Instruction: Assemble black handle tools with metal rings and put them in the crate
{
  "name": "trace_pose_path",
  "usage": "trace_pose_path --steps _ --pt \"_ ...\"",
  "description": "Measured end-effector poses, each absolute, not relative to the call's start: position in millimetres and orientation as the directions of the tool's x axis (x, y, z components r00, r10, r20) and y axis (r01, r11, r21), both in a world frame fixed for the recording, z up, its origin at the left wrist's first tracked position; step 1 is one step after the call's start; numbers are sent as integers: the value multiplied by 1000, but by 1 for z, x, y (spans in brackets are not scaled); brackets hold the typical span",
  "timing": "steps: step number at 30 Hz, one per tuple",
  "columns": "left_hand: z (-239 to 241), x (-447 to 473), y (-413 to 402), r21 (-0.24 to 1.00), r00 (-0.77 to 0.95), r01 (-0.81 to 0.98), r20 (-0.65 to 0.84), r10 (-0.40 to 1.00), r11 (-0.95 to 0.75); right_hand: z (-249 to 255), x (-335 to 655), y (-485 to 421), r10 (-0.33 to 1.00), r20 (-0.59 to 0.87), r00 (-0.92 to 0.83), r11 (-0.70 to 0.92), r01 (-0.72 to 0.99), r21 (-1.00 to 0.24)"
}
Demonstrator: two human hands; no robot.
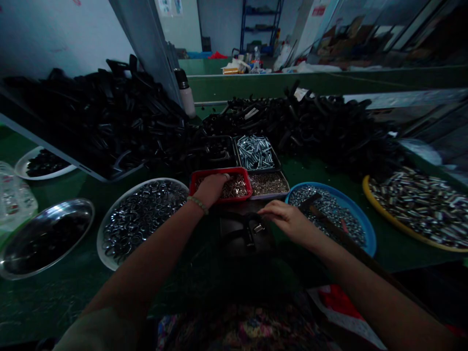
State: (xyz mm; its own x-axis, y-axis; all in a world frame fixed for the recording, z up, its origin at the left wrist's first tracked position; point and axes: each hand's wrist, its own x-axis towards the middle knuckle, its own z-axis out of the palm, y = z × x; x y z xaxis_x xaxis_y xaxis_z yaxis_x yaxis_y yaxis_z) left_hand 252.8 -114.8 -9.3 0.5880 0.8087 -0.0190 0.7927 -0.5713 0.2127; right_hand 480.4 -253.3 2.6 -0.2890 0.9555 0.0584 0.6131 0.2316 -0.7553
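My left hand (pixel 211 189), with a ring and a beaded bracelet at the wrist, reaches into the red tray (pixel 249 189) of small brass-coloured pins (pixel 234 187). Its fingers are bent down, and their tips are hidden. On a dark flat block (pixel 234 249) in front of me lies a black branched plastic part (pixel 248 229). A small shiny ribbed metal piece (pixel 259 228) sits against it. My right hand (pixel 287 219) pinches the part's upper right end between thumb and fingers.
A hammer (pixel 329 225) rests across the blue basin (pixel 370 234) of small metal pieces. Around stand a tray of silver pins (pixel 255 152), a white basin (pixel 104 261) of metal rings, a yellow-rimmed basin (pixel 395 228) and a steel bowl (pixel 10 270). Black parts (pixel 314 122) are heaped behind.
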Motion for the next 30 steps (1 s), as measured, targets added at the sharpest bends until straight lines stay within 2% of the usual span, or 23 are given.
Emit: trace_pose_path --steps 4,7,11,14,16,19,23,27,30 --pt "-9 251 -111 229 551 811 10 834 -538 -13 483 -274 985 -61 -164 54 615 -786" --pt "-8 249 -110 308 474 823 88 876 -477 -22 480 -274 992 -91 -89 -15 631 -775" --pt "0 247 -130 580 364 699 214 906 -418 -32 475 -274 996 -52 -74 13 691 -723" --pt "3 248 -165 778 396 511 165 903 -366 -41 472 -278 993 34 -111 109 790 -603" --pt "-1 250 -191 841 443 433 117 889 -326 -48 470 -282 981 87 -172 193 857 -477" --pt "-14 255 -218 882 492 376 69 868 -283 -56 470 -286 949 136 -283 313 889 -334" --pt "-36 264 -228 894 508 374 25 861 -247 -56 481 -289 922 230 -311 370 883 -288" --pt "-44 270 -223 868 520 417 13 854 -267 -43 516 -295 926 318 -205 282 934 -218" --pt "-36 270 -223 810 553 468 43 832 -353 -36 556 -301 962 258 -89 118 988 -97"
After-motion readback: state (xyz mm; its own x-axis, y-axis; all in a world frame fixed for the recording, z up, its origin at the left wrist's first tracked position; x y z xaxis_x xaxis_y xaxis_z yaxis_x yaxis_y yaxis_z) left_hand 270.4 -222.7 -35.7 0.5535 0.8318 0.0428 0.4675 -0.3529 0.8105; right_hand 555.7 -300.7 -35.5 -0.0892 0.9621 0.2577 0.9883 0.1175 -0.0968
